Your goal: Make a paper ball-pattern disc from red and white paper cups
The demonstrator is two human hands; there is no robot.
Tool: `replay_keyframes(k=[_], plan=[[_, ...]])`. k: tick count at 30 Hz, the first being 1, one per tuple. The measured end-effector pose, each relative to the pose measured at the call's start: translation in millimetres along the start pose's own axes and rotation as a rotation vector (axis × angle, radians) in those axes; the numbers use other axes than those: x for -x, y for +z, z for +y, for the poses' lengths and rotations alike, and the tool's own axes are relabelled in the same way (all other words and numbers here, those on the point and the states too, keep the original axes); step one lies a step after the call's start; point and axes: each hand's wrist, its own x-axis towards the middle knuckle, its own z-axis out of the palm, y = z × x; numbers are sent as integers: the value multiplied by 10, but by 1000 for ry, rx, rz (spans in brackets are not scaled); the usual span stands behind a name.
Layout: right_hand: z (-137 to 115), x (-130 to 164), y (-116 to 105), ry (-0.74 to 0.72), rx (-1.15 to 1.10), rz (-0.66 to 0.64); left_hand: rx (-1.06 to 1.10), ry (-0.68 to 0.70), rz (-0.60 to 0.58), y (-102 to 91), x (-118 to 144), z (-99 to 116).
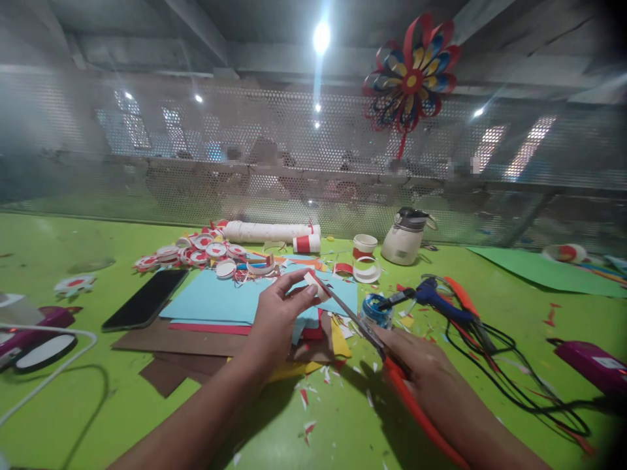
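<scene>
1. Near the middle of the green table [73, 254], the left hand [277, 320] pinches a small white paper piece [311, 282] between thumb and fingertips; the piece is mostly covered by those fingers, so its shape is hard to make out.
2. Just right of it, the right hand [416, 362] grips orange-handled scissors [372, 339], fingers wrapped around the handles; the blade tips meet the paper piece, and how far the blades are parted cannot be told.
3. Beneath the left hand lies a stack of coloured sheets [206, 300], blue on top, brown and yellow edges showing under it.
4. Left of the stack rests a dark phone [145, 299].
5. Farther off sit red-and-white paper discs [196, 251] and a white roll [272, 231].
6. To the right, a blue glue gun [431, 294] lies with tangled black cable; a purple object [590, 362] is partly cut off at the right edge.
7. Beyond the mesh screen, figures are blurred.
</scene>
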Motion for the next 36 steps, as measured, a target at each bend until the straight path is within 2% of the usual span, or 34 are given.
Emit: replay_keyframes(k=[8, 14, 24, 36], plan=[[37, -17, 34, 27, -39, -84, 116, -11, 25, 68, 3, 54], [50, -33, 56, 24, -32, -110, 29, 25, 65, 15, -43, -6], [43, -6, 38, -32, 8, 5, -39, 18, 25, 4, -21, -45], [-51, -24, -18, 5, -21, -31, -15, 39, 29, 16, -13, -34]])
